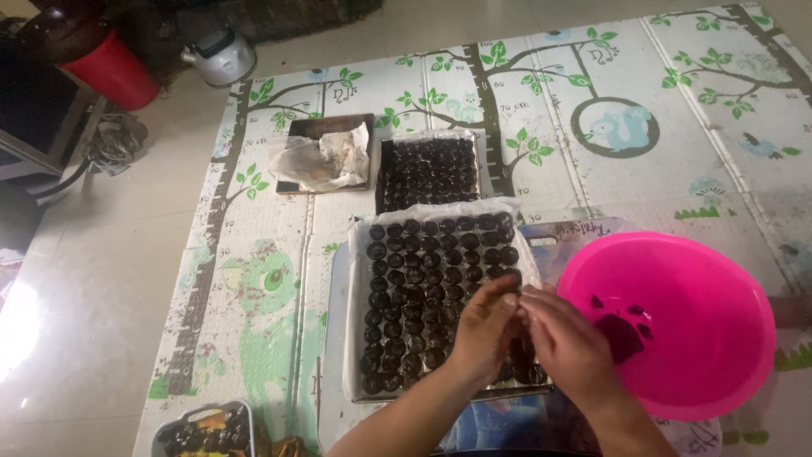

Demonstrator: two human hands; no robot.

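The bowl (677, 322) is glossy, smooth pink plastic, and the near tray (359, 389) is lined with white, slightly creased paper under matt, dark brown round pieces (423, 271). The play mat (271, 279) has a smooth, printed, faintly sheened surface, probably foam. The floor (85, 279) is polished tile with a bright reflection; the kettle (222, 56) looks like shiny metal.

Single head view, looking steeply down, close over floor mat (279, 254).
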